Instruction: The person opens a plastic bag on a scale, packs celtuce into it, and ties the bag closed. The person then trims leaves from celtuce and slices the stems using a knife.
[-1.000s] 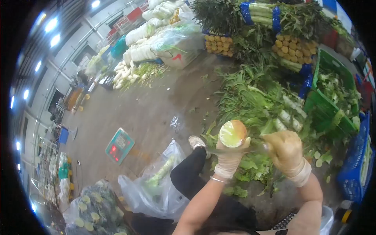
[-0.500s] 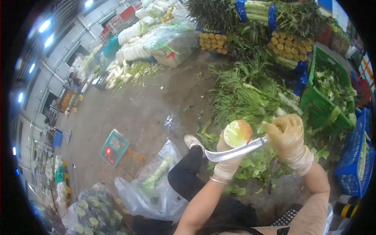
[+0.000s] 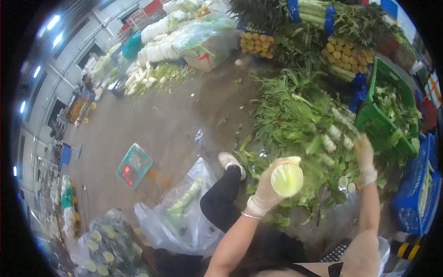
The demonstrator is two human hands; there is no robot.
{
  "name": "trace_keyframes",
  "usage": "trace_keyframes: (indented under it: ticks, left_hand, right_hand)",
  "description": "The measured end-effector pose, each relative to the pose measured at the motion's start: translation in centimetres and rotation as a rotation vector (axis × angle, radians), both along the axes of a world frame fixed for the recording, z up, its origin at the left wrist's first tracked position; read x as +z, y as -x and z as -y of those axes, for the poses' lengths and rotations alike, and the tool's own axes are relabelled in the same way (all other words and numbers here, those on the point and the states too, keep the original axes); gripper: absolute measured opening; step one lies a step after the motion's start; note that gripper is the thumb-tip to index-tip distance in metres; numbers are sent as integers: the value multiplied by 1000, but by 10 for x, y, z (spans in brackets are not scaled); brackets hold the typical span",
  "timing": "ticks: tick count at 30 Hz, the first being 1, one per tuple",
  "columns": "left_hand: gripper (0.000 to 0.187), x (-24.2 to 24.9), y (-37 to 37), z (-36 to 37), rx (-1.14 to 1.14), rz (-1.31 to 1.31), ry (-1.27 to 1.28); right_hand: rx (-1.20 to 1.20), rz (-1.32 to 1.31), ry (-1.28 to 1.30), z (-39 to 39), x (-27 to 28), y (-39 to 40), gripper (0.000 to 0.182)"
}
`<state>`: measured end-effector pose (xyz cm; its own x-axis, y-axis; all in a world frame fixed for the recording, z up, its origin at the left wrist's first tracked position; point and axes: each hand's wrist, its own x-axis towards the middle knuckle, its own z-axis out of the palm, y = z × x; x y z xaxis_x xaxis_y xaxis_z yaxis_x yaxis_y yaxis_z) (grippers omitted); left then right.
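My left hand [image 3: 266, 187], in a pale glove, is wrapped round a vegetable stem [image 3: 287, 179] whose pale green cut end faces me. My right hand [image 3: 364, 150], gloved too, is stretched out over the right side of the leafy pile. Motion smears its fingers, and whether it still holds the knife cannot be made out. Leafy stems [image 3: 295, 115] lie on the floor beyond both hands, with cut white ends pointing toward my right hand. Small round cut pieces [image 3: 343, 182] lie below my right wrist.
A green crate [image 3: 392, 108] and a blue crate [image 3: 415, 198] stand at the right. Bundled stems [image 3: 348, 55] are stacked behind. On the left are a scale [image 3: 134, 166], a clear plastic bag [image 3: 184, 217] and a bag of cut stems [image 3: 108, 247]. My shoe [image 3: 231, 165] is near the middle.
My right hand has moved away from my left hand, to the right and forward. The knife is no longer visible across the stem. The stem's end now shows a pale green cut face without the brown part.
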<state>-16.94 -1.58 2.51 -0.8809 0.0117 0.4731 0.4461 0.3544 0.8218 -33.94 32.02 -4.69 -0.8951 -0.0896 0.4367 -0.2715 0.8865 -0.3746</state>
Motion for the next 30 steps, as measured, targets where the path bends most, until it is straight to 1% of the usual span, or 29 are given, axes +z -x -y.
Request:
trace_keyframes:
  ticks: [1, 2, 3, 4, 5, 7, 8, 10, 11, 13, 15, 18, 20, 21, 22, 23, 24, 26, 27, 28, 29, 30]
  left_hand:
    - [57, 1, 0, 2, 11, -1, -6]
    - [58, 2, -1, 4, 42, 27, -117]
    - [59, 2, -4, 6, 81, 60, -230]
    - [59, 4, -6, 9, 116, 67, -234]
    - [60, 6, -5, 14, 208, -68, -28]
    - [57, 20, -12, 25, 373, -271, 164]
    - [54, 31, -12, 26, 433, -369, 149]
    - [48, 48, -15, 28, 290, -417, -203]
    - [47, 51, -16, 27, 226, -422, -323]
    - [48, 55, -11, 21, 186, -517, -281]
    - [50, 54, -4, 10, 161, -598, -134]
    - [47, 55, -16, 10, -121, -495, -242]
    - [46, 52, -18, 22, 161, -627, 287]
    - [45, 68, -47, 47, 377, -556, 442]
    - [44, 74, -79, 71, 466, -350, 509]
    - [44, 81, -116, 99, 530, -287, 359]
    - [41, 85, -156, 126, 739, -155, 404]
    - [48, 53, -238, 159, 1288, -57, 399]
    - [52, 37, -278, 176, 1522, 28, 342]
    - [48, 18, -305, 186, 1746, 75, 370]
    - [48, 5, -325, 191, 1788, 146, 420]
    - [48, -6, -329, 204, 1789, 143, 415]
  right_hand:
    - [-81, 314, 53, -7, -18, -20, 29]
    - [-87, 231, -50, -53, -116, -29, 35]
    - [-139, 413, -130, -46, -124, -72, 33]
    - [-48, 421, -682, -51, -150, -100, 32]
    - [81, 300, -1204, -55, -175, -129, 31]
    - [-414, 975, -9, -49, -194, -175, 33]
    - [-244, 1183, -177, -55, -198, -177, 49]
    - [-358, 1107, -197, -33, -183, -167, 69]
    - [-378, 999, -129, -25, -176, -153, 68]
    - [-289, 810, 113, 5, -152, -117, 66]
    - [-128, 692, 393, 53, -113, -82, 64]
    - [153, 623, 792, 144, -38, -49, 60]
    - [330, 635, 986, 206, 10, -40, 58]
    - [409, 656, 1072, 237, 30, -41, 57]
    - [479, 672, 1141, 263, 47, -42, 56]
    - [550, 695, 1209, 292, 64, -45, 56]
    - [621, 732, 1259, 318, 78, -46, 55]
    - [716, 805, 1344, 364, 100, -56, 53]
    - [756, 830, 1356, 383, 107, -63, 52]
    - [805, 847, 1352, 403, 116, -72, 52]
    - [859, 831, 1321, 419, 120, -83, 51]
    - [982, 646, 1159, 434, 123, -99, 56]
